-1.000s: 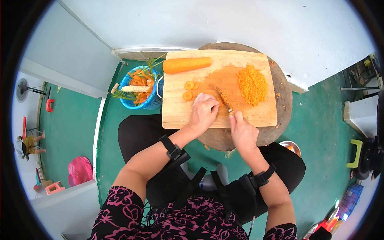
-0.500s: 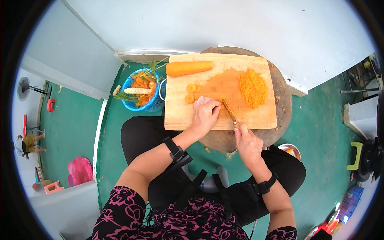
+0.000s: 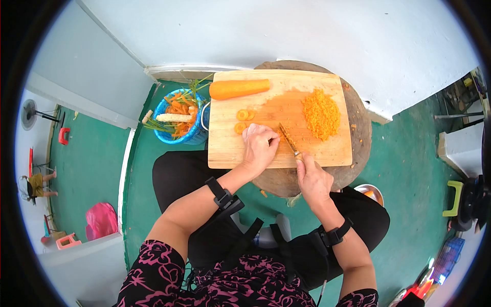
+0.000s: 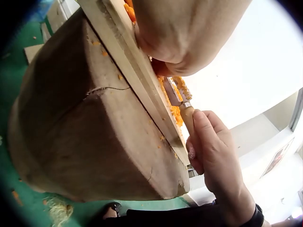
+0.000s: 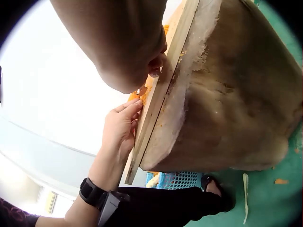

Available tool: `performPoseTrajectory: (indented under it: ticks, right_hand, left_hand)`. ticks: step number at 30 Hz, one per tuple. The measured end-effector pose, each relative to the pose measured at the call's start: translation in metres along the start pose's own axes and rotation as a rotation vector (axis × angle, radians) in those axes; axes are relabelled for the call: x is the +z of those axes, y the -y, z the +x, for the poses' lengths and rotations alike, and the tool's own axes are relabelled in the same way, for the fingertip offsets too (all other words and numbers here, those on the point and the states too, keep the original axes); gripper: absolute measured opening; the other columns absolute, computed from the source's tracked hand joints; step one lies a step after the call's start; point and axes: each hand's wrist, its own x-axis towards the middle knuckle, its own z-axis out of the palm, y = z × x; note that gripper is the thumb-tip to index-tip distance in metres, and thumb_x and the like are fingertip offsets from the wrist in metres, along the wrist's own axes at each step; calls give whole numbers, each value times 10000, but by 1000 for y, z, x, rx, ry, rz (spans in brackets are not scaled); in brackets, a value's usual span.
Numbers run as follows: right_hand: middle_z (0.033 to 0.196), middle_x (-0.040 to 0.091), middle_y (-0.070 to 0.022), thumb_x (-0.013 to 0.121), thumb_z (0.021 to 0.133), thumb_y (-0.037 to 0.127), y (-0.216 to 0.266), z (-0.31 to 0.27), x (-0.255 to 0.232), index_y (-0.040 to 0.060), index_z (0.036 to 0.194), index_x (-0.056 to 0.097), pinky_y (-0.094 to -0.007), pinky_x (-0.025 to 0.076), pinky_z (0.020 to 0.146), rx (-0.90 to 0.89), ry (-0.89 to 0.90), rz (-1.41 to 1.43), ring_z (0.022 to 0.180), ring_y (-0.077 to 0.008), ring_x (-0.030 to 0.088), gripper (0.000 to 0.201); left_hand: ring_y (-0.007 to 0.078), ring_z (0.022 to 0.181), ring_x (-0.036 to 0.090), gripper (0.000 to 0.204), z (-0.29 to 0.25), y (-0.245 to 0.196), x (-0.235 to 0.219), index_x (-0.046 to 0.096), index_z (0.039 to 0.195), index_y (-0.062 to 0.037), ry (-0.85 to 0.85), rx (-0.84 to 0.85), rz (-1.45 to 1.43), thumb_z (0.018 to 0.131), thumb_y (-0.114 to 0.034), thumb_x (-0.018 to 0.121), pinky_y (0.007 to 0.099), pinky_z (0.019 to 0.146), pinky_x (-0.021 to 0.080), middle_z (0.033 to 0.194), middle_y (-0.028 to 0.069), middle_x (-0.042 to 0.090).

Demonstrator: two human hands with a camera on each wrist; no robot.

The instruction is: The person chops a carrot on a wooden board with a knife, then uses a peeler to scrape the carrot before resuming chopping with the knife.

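In the head view my right hand grips the wooden handle of a small knife. Carrot bits cling to its blade, which slants up and left over the cutting board. Just left of the blade, the curled fingers of my left hand hold a small carrot piece down on the board, mostly hidden by the fingers. Carrot slices lie beyond that hand. A heap of finely chopped carrot sits at the board's right, and a thick peeled carrot lies along the far left edge.
The board rests on a round wooden stump between the knees, close to a white wall. At its left stands a blue basket of peelings and greens. A metal bowl is by the right knee.
The knife has shifted slightly, staying beside the left fingertips, and its blade now stands a little apart from them. The left hand stays at nearly the same spot on the board.
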Motion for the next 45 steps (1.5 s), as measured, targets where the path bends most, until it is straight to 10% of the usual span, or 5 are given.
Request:
performPoseTrajectory:
  ticks: [45]
  right_hand:
    - [751, 660, -112, 576, 895, 288, -5, -4, 12, 114, 1129, 565, -392, 495, 496, -38, -40, 71, 586, -287, 638, 291]
  left_hand:
    - [248, 819, 538, 56, 1, 1, 2, 657, 652, -91, -22, -10, -18, 672, -95, 710, 393, 781, 370, 744, 23, 624]
